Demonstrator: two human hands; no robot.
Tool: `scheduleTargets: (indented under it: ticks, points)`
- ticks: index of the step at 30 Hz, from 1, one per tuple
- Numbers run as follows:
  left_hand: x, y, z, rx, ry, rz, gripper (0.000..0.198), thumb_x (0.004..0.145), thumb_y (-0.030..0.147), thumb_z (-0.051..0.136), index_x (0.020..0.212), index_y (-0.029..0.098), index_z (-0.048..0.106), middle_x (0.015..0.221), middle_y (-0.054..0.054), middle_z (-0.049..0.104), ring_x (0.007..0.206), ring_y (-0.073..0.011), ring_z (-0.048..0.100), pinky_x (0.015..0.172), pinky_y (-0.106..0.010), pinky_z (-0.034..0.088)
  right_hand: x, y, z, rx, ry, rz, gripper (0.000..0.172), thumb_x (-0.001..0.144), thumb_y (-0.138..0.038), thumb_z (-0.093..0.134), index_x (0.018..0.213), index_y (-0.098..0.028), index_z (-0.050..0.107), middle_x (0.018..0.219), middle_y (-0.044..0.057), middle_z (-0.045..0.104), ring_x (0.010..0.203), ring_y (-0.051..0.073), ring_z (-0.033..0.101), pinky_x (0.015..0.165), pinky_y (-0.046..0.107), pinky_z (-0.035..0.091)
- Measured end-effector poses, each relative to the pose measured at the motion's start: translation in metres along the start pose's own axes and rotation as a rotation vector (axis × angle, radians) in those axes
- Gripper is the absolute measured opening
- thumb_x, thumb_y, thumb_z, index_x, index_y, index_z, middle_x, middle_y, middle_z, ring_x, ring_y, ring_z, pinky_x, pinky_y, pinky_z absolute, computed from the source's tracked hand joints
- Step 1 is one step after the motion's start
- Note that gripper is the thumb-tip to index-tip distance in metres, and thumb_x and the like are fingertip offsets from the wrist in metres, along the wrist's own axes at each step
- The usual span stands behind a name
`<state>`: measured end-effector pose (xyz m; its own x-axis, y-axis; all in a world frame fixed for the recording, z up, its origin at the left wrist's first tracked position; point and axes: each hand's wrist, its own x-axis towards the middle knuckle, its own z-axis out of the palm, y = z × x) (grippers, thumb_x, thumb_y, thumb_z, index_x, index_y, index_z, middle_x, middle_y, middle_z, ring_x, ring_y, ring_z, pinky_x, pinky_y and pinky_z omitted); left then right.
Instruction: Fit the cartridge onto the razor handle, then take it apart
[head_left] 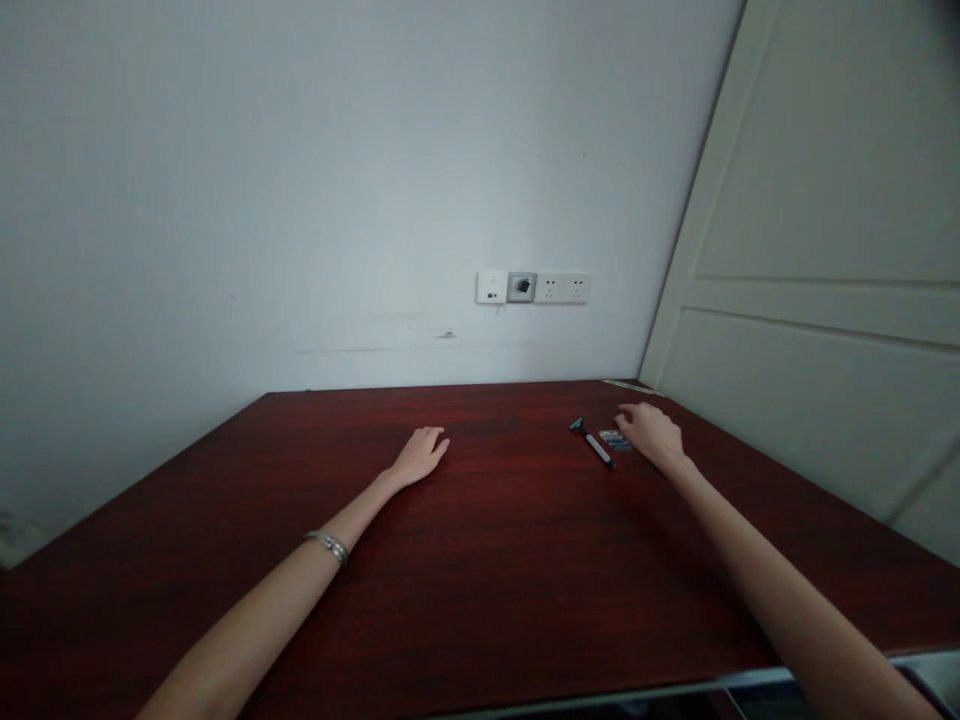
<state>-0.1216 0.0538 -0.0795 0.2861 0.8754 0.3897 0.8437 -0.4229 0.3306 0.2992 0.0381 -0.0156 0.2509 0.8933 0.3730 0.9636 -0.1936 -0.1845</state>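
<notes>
My left hand (421,456) rests flat on the dark red table, fingers stretched out and thumb apart, holding nothing. A silver bracelet (328,545) circles that wrist. On the right, my right hand (651,432) is held over the table with its fingers bent and a little apart. Just beside and partly under its fingertips lies a small, flat, clear pack (613,440) with dark bits in it; whether the fingers touch it I cannot tell. To the left of the pack lies a razor (597,447) with a grey and black handle, its head pointing away from me.
The dark red table (495,560) reaches back to a white wall with a row of sockets (562,288). A pale panelled door (817,350) stands along the right side. A thin strip (632,387) lies at the far right corner. An open drawer edge (750,679) shows below the front.
</notes>
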Motion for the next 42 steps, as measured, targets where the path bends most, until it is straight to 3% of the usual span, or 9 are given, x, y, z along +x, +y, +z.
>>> scheduleTargets:
  ticks: [9, 14, 20, 42]
  points:
    - [-0.01, 0.008, -0.006, 0.099, -0.01, 0.011, 0.043, 0.088, 0.04, 0.031, 0.116, 0.012, 0.049, 0.117, -0.013, 0.053, 0.109, -0.0244, 0.045, 0.094, -0.037, 0.034, -0.046, -0.136, 0.016, 0.049, -0.159, -0.41, 0.035, 0.084, -0.031, 0.037, 0.106, -0.022, 0.063, 0.107, 0.01, 0.06, 0.093, 0.023, 0.058, 0.076, 0.032, 0.042]
    - [-0.012, 0.007, -0.007, 0.108, -0.015, -0.002, 0.041, 0.088, 0.037, 0.033, 0.116, 0.013, 0.05, 0.117, -0.013, 0.053, 0.11, -0.0242, 0.045, 0.094, -0.038, 0.034, -0.077, -0.182, 0.034, 0.037, -0.238, -0.579, 0.036, 0.087, -0.029, 0.034, 0.11, -0.02, 0.059, 0.106, 0.011, 0.059, 0.091, 0.023, 0.059, 0.075, 0.032, 0.042]
    - [-0.012, 0.004, -0.006, 0.138, -0.022, 0.027, 0.037, 0.086, 0.032, 0.036, 0.11, 0.012, 0.055, 0.113, -0.013, 0.054, 0.105, -0.0243, 0.047, 0.092, -0.037, 0.036, -0.087, -0.187, 0.049, 0.097, -0.246, -0.625, 0.039, 0.088, -0.029, 0.03, 0.117, -0.02, 0.055, 0.111, 0.009, 0.059, 0.097, 0.022, 0.058, 0.076, 0.032, 0.043]
    - [-0.012, 0.003, -0.005, 0.115, -0.029, 0.07, 0.036, 0.086, 0.028, 0.034, 0.11, 0.011, 0.055, 0.115, -0.012, 0.056, 0.111, -0.023, 0.045, 0.097, -0.034, 0.035, -0.087, -0.177, 0.047, 0.145, -0.266, -0.658, 0.039, 0.087, -0.03, 0.031, 0.118, -0.023, 0.054, 0.11, 0.007, 0.059, 0.095, 0.021, 0.058, 0.077, 0.03, 0.042]
